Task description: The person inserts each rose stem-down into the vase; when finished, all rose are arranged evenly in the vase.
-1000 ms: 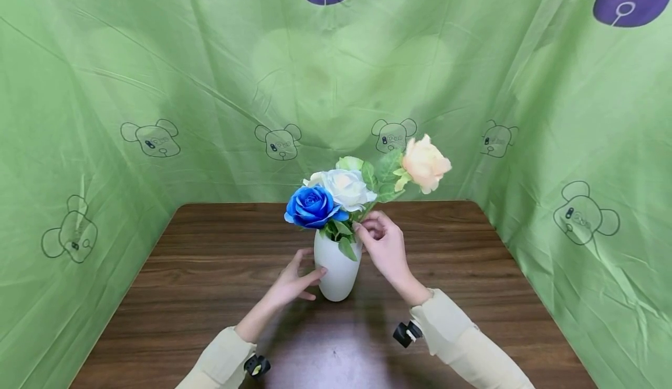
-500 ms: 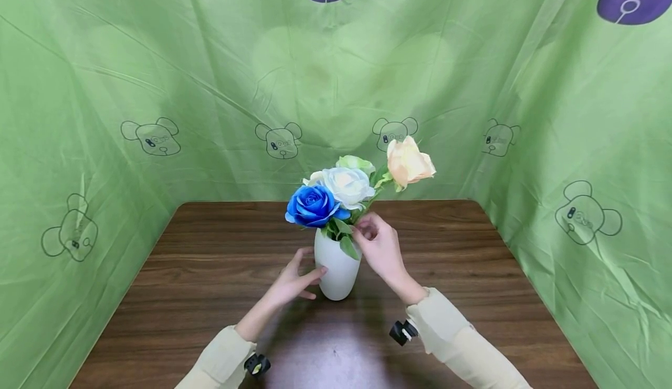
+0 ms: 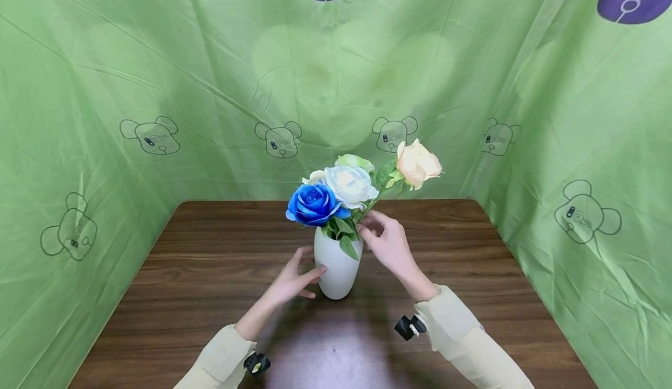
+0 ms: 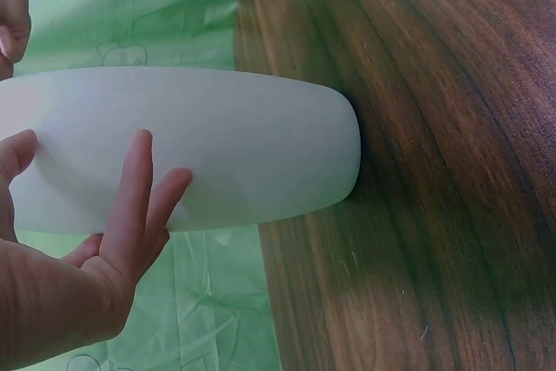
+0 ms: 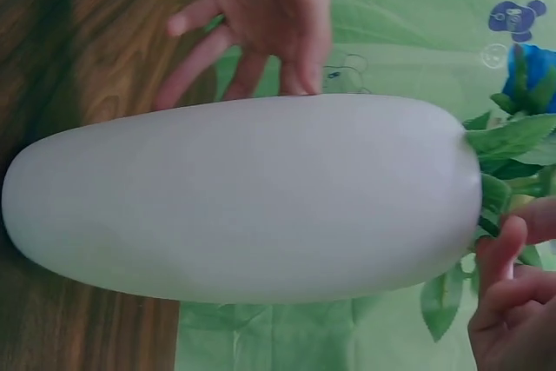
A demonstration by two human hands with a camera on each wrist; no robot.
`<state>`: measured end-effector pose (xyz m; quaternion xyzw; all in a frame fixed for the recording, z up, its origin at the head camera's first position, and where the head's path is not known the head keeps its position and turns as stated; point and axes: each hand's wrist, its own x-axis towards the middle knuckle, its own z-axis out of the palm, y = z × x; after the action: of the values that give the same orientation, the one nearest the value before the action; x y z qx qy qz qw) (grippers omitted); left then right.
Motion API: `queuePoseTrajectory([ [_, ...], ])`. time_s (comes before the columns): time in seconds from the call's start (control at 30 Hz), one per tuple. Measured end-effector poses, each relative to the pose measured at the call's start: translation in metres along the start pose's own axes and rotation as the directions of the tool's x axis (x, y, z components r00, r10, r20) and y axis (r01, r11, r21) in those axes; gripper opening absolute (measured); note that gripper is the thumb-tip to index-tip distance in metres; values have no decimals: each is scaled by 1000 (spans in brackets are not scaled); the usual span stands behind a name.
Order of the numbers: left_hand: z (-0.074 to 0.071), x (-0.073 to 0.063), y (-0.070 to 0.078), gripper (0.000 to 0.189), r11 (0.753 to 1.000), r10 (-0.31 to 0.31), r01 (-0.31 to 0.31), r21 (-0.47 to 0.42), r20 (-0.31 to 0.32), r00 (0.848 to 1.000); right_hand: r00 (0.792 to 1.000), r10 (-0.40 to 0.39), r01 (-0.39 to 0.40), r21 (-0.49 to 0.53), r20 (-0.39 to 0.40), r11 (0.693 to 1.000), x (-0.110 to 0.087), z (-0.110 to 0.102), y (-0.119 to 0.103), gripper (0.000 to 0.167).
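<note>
A white vase (image 3: 336,272) stands upright on the table, holding a blue rose (image 3: 314,204), a pale blue-white rose (image 3: 349,186) and a light green bloom (image 3: 354,162) behind them. My left hand (image 3: 290,279) has its fingers spread against the vase's left side; in the left wrist view several fingers (image 4: 135,184) look nearly straight. At the mouth's right edge, my right hand (image 3: 388,242) pinches the stem of a peach rose (image 3: 418,164), which leans out to the right. The right wrist view shows its thumb and fingers (image 5: 512,288) beside leaves at the rim. The stem's lower end is hidden.
The dark wooden table (image 3: 210,260) is enclosed by a green printed cloth (image 3: 220,86) at the back and sides. Black wrist cameras hang beside both cuffs, one near the left sleeve (image 3: 226,351), one near the right sleeve (image 3: 451,322).
The peach rose swung left and then partly back right, with my right hand shifting the same way. My left hand and the vase have stayed in place.
</note>
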<state>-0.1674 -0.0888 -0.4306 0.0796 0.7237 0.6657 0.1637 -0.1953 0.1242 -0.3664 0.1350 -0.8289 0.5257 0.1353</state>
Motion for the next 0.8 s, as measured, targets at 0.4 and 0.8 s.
queuePoseTrajectory([
  [0.4, -1, 1, -1, 61, 1000, 8, -8, -2, 3, 1000, 992, 106, -77, 343, -68, 936, -3, -3, -21, 20],
  [0.8, -1, 1, -1, 61, 1000, 6, -6, -6, 8, 1000, 992, -59, 92, 315, -113, 945, -4, 3, -19, 29],
])
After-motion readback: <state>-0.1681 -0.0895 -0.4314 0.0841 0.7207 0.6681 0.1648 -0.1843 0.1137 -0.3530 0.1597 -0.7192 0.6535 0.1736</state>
